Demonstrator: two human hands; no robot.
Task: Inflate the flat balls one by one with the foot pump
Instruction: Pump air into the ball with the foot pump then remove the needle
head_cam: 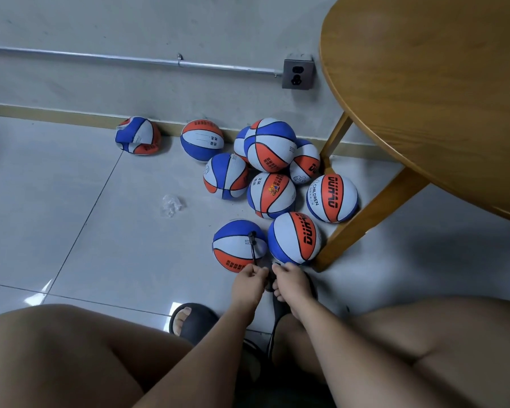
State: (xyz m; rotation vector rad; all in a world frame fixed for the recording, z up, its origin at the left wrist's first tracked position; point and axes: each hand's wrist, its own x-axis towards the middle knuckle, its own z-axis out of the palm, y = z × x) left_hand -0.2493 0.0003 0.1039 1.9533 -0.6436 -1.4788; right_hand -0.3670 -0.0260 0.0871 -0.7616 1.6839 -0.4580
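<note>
A blue, white and orange ball [233, 245] lies on the floor just ahead of my hands, with a black pump hose [252, 245] plugged into its valve. My left hand [249, 282] pinches the hose's lower end at the ball's near edge. My right hand [289, 279] curls around a dark part of the pump [270, 282] beside it. The pump's body is mostly hidden under my arms and feet. Several more matching balls [271, 145] are heaped by the wall. One folded, flat ball [137, 135] leans on the skirting at the left.
A round wooden table [424, 92] overhangs on the right, its leg [368, 216] touching the nearest balls. A crumpled clear plastic wrap [171, 205] lies on the tiles. A wall socket [297, 74] and metal conduit [130, 58] run along the wall. My slippered foot [193, 320] rests on the tiles.
</note>
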